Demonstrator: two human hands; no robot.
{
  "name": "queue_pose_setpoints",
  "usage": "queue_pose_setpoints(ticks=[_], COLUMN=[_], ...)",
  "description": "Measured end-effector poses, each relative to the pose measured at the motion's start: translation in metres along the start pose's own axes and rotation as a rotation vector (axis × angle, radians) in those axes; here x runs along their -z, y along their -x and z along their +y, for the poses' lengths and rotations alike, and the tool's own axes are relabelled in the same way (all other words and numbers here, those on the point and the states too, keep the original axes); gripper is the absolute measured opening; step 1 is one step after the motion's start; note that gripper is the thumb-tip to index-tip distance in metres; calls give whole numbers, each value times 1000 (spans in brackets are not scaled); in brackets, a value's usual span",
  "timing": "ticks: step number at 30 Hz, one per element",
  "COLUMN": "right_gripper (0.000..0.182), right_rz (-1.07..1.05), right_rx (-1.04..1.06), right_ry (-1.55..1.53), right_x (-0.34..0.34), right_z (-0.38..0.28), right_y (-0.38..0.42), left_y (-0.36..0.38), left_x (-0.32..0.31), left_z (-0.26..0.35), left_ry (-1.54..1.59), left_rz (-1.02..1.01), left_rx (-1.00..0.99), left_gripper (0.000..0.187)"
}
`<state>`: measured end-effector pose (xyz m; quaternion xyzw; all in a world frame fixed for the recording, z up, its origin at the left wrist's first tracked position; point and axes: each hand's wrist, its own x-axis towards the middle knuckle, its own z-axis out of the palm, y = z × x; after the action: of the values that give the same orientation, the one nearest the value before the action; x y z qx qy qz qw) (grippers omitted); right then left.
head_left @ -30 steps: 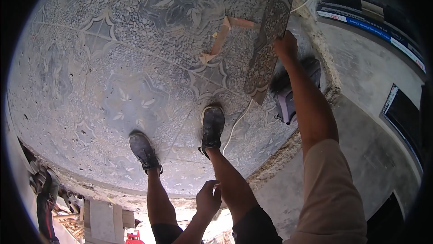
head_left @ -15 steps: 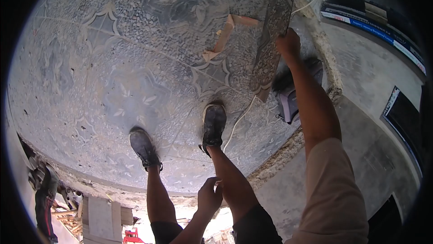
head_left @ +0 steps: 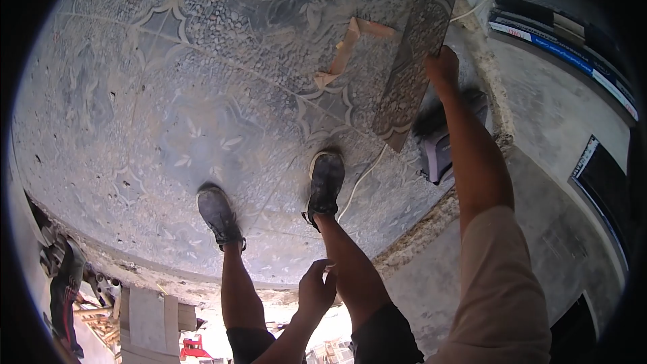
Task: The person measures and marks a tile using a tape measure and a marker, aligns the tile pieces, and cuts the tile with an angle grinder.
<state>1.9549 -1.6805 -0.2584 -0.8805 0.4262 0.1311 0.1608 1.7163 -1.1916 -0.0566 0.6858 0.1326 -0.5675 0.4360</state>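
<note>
My right hand (head_left: pixel 443 69) is closed on the long edge of a narrow strip of cut floor tile (head_left: pixel 416 64) with a pebble pattern. The strip slants above the patterned floor, its broad face towards me. Beneath my right forearm, a grey and black bag-like item (head_left: pixel 437 148) lies partly hidden. My left hand (head_left: pixel 317 290) is beside my right lower leg, its fingers curled together; a small pale spot shows at the fingertips, too small to name.
A torn strip of brown cardboard (head_left: pixel 345 54) lies on the patterned floor (head_left: pixel 195 142). A white cable (head_left: pixel 360 179) runs near my right shoe (head_left: pixel 327 181). Dark boxed panels (head_left: pixel 559 47) stand at the right, past a rough broken floor edge (head_left: pixel 495 94). A red object (head_left: pixel 194 347) is at the bottom.
The tile strip has turned slightly in my right hand, showing more of its broad face. My left hand stays curled by my leg. The whole view has shifted a little.
</note>
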Motion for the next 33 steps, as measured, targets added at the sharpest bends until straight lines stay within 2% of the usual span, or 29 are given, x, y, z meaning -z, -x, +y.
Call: queue_pose_setpoints(ticks=[1,11,13,14,16,17,18,19,21,22,24,26,28,30,32,33], right_gripper=[29,35,37,38,32,28,25,26,28,26,25,20,18,20,21,23], right_rz=[-42,-15,-33,3,-55,-86,-124,-88,-191,-195,-305,-332,-379,-366,-469,-517], right_rx=[-64,-13,-50,30,111,96,169,277,290,334,264,377,454,663,788,838], right_ry=[-47,48,63,137,243,222,124,131,220,217,326,335,356,382,415,356], right_x=[1,-3,6,17,53,64,82,109,162,186,239,273,297,307,330,325], right_z=[-1,4,5,8,9,22,32,30,29,27,3,-1,-14,-23,-56,-65], right_y=[0,2,24,45,93,115,140,171,226,251,302,337,364,376,385,383], left_y=[1,0,2,5,17,25,37,55,90,109,163,218,286,359,371,426], left_x=[0,12,20,25,39,47,57,71,106,116,143,161,171,154,98,100], left_z=[-1,12,18,18,13,8,4,4,32,34,49,36,30,24,-65,-12], left_ry=[-1,39,23,30,-34,-66,-47,-143,-381,-435,-562,-702,-697,-466,-228,123], left_rz=[-1,-14,5,29,86,125,212,136,-13,7,48,50,129,390,401,442], left_rx=[2,-2,6,-8,-24,-45,-42,-26,35,9,-89,-189,-171,-150,-33,236], left_gripper=[24,23,21,21,17,16,16,20,37,41,39,35,34,41,49,54])
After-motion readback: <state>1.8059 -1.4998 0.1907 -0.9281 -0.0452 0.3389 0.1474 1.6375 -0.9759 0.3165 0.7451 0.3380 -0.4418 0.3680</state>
